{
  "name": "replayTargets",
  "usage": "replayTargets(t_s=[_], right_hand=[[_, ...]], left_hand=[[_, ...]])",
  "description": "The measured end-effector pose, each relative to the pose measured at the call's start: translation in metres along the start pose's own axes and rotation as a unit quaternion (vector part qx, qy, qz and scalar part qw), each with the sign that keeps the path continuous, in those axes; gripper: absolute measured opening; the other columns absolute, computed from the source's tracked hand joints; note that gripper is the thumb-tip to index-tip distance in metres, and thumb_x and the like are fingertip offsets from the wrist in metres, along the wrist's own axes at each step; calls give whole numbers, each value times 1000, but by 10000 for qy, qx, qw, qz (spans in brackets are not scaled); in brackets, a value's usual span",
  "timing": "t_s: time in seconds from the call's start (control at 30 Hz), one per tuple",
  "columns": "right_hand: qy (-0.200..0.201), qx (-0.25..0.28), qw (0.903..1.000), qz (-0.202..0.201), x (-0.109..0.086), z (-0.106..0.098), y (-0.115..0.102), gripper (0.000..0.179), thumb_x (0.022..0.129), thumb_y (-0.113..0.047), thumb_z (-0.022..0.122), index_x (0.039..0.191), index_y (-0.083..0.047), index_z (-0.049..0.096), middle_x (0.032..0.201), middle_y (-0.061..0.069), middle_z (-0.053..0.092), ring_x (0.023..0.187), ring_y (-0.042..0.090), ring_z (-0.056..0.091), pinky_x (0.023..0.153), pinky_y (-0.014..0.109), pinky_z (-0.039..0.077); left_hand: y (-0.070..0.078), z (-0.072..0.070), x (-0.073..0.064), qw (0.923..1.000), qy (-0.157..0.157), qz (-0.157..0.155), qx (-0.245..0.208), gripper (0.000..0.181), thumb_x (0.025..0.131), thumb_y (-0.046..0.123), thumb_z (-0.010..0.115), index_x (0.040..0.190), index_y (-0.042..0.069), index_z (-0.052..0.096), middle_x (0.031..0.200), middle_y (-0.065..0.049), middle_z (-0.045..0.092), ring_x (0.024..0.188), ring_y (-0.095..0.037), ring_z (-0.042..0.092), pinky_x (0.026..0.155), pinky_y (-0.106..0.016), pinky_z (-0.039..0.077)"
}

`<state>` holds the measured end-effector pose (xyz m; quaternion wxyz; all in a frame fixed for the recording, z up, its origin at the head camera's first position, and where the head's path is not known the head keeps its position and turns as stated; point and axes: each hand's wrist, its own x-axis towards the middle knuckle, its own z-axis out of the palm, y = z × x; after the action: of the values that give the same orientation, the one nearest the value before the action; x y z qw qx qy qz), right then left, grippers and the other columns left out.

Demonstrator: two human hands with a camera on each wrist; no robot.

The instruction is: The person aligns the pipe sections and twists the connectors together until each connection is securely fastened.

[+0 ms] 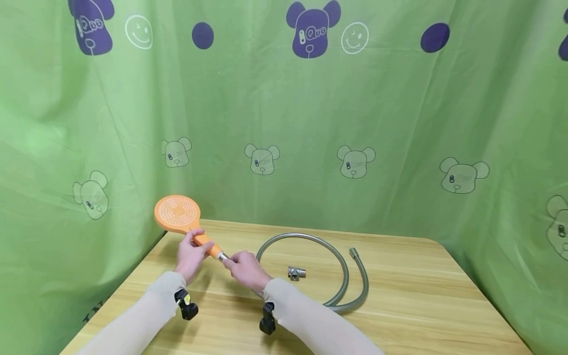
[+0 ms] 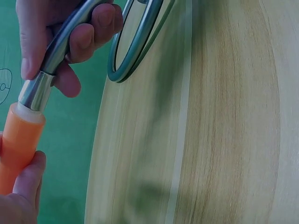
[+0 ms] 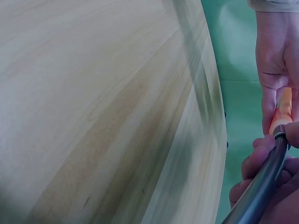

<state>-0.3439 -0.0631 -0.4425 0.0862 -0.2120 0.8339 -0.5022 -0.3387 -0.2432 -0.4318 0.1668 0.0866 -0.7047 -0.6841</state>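
Observation:
An orange shower head (image 1: 177,213) is held above the table's far left corner, its spray face with pale nozzles turned up. My left hand (image 1: 191,259) grips its orange handle (image 2: 19,140) between thumb and fingers. The metal end fitting (image 2: 36,92) of a grey shower hose (image 1: 343,276) meets the handle's lower end, with a white ring showing between them. Curled around the hose just behind that fitting is my right hand (image 1: 247,271). In the right wrist view the hose (image 3: 259,191) runs through the right hand's fingers, in line with the handle.
The hose loops across the wooden table (image 1: 408,296), its free end (image 1: 353,253) lying to the right. Inside the loop lies a small metal tee fitting (image 1: 295,273). A green printed curtain (image 1: 306,108) surrounds the table at the back and sides.

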Motion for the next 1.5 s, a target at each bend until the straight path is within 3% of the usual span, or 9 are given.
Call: replayTargets(t_s=[0.17,0.4,0.5,0.83,1.07,1.5], right_hand=[[-81,53,9999,130,1,0,1,36,101,-33,57,84,-5,71,58,-4,48,48,10,36,40,24,26],[32,178,9998,70,0,1,3,18,98,-29,63,98,-11,64,69,1,61,50,11,42,41,24,31],[51,215,9997,90,-1,1,2,18,99,-30,63,97,-12,60,71,3,63,52,12,43,42,24,32],[104,175,9998,-63,0,2,-1,27,103,-26,54,98,-6,70,68,1,58,54,11,45,43,23,35],[93,345,9993,50,1,3,1,17,105,-28,52,101,-12,57,72,3,60,56,11,45,45,24,34],[180,64,9993,-330,2,4,5,26,104,-33,53,92,-12,62,68,0,59,54,11,47,44,24,37]], left_hand=[[-1,0,-1,10000,-4,30,-32,53,91,-5,67,139,0,45,121,-25,48,96,-22,60,78,-18,58],[-3,1,-1,9999,18,92,47,52,90,-5,67,138,1,46,121,-26,50,95,-21,61,78,-18,57],[-3,1,-1,9999,50,93,38,52,91,-4,68,138,1,46,122,-26,50,96,-22,60,77,-17,57],[0,2,-3,9999,2,103,96,52,92,-4,67,139,2,45,126,-29,49,107,-31,60,82,-18,57],[0,3,-4,9997,66,125,201,52,92,-4,66,139,2,46,125,-28,49,107,-31,59,81,-18,57],[-3,3,-5,9997,108,175,111,50,91,-5,66,137,1,47,122,-25,49,102,-25,58,81,-16,57]])
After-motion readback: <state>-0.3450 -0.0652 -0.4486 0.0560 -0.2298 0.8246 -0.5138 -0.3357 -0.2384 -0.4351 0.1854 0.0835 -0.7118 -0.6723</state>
